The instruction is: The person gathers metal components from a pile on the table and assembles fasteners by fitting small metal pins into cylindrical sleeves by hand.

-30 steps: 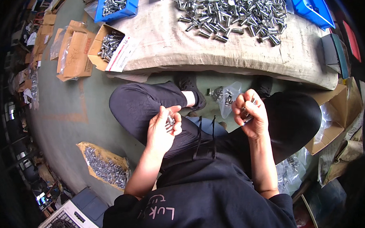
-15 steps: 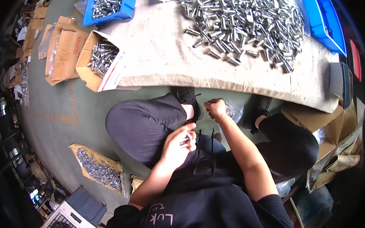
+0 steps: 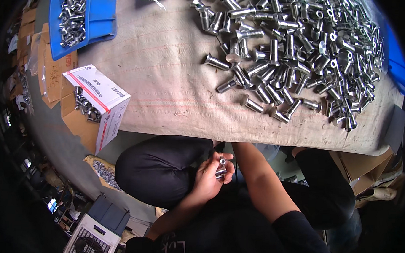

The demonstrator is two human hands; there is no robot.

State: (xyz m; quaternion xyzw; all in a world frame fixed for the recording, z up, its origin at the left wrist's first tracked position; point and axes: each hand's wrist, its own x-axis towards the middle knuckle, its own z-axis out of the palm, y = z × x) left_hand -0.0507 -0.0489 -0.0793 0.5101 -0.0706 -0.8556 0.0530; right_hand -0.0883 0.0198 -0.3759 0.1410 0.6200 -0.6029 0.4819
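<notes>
My left hand (image 3: 212, 176) is raised in front of my lap, palm up. Its fingers curl round a few shiny metal barrel nuts (image 3: 221, 168), one with its hollow end showing. My right forearm (image 3: 260, 175) reaches forward under the near edge of the table, which hides the hand and whatever it touches. On the cloth-covered table (image 3: 167, 90) lies a wide loose pile of the same flat-headed barrel nuts (image 3: 279, 62), beyond both arms.
A blue bin (image 3: 100, 20) of metal parts stands at the far left; another blue bin (image 3: 400, 68) is at the right. An open carton (image 3: 81, 120) of parts sits by the table's left edge, a cardboard box (image 3: 363, 169) at the right. A fan unit (image 3: 91, 235) stands lower left.
The view has shifted closer to the table, so the pile looks larger. My right hand, a closed fist beside a plastic bag before, is now hidden under the table edge. My left hand keeps its parts.
</notes>
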